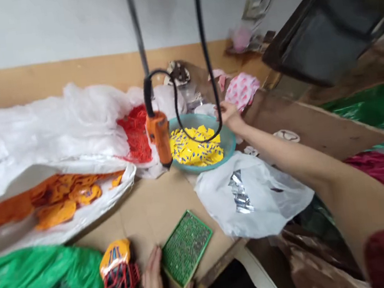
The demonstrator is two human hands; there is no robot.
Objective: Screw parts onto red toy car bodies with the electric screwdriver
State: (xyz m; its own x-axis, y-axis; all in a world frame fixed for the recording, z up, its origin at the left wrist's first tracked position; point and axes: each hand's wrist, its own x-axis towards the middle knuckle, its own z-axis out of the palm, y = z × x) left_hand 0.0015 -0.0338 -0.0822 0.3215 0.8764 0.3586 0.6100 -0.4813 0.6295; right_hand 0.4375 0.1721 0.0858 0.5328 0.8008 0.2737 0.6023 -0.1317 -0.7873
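Note:
My left hand (158, 283) rests on the cardboard-covered table at the near edge, fingers apart, beside a green tray (187, 248) filled with small metallic pieces. A toy vehicle with an orange top and red frame (119, 276) stands just left of that hand. My right hand (228, 114) reaches to the far right rim of a teal basin (229, 145), fingers bent together; whatever they hold is too small to make out. Yellow pieces with blue marks (198, 150) lie in the basin. An orange electric screwdriver (159, 136) hangs on a cable in front of the basin.
At left are a white sack (126, 182) of orange parts and a green bag (77, 270) of silvery pieces. Red parts (136, 134) lie behind the screwdriver. A white plastic bag (269, 200) spreads over the table's right edge. Black cables hang across the middle.

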